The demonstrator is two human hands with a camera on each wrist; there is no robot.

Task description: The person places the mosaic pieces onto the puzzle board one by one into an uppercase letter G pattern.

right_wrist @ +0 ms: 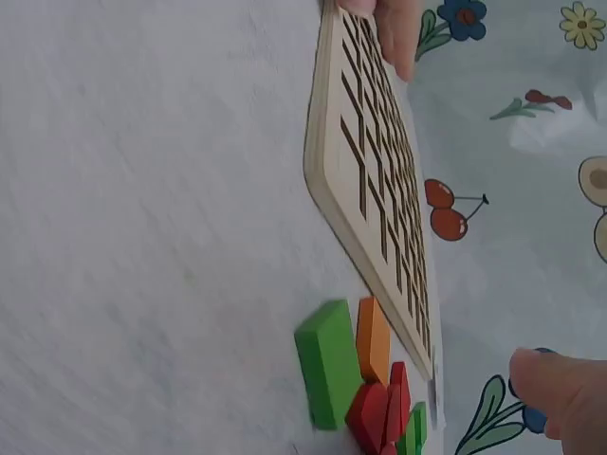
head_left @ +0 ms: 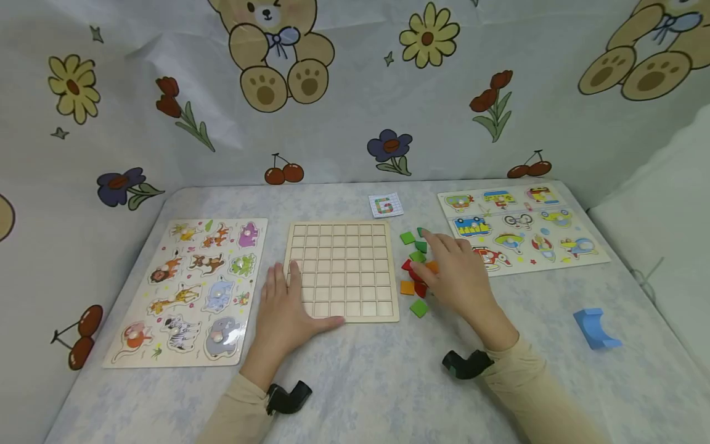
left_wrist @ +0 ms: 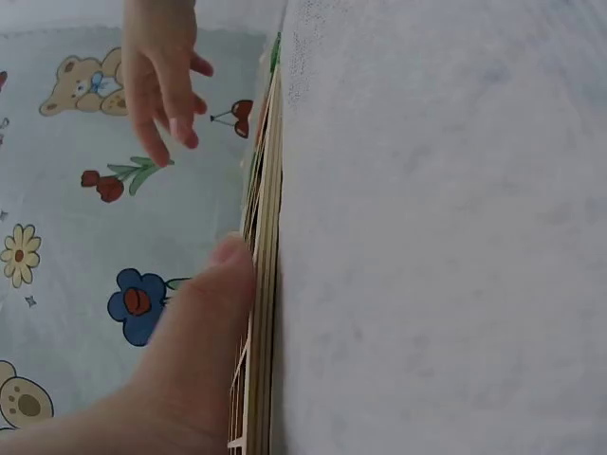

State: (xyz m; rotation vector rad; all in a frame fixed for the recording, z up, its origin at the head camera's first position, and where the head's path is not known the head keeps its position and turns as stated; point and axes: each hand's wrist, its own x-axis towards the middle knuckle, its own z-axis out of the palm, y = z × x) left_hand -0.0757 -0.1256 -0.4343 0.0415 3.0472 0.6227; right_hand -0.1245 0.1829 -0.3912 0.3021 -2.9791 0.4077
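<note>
plainly the left hand (head_left: 285, 311) rests flat on the bare grid board (head_left: 342, 271); right hand (head_left: 457, 271), seemingly loose-fingered, touches coloured tiles (head_left: 417, 271).

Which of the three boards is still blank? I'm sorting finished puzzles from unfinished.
The middle wooden grid board, under the left hand; the two flanking boards carry pictures.

One sign can be read: a small white card (head_left: 385, 205) lying on the worktop (head_left: 388, 382) near its far edge, just beyond the far right corner of the gridded wooden board (head_left: 342, 271), bears a large blocky "G" built of green squares with red squares beside it; the animal puzzle board (head_left: 194, 290) along the left edge and the vehicle puzzle board (head_left: 521, 228) toward the far right corner carry pictures only, with no lettering clear enough to read.
</note>
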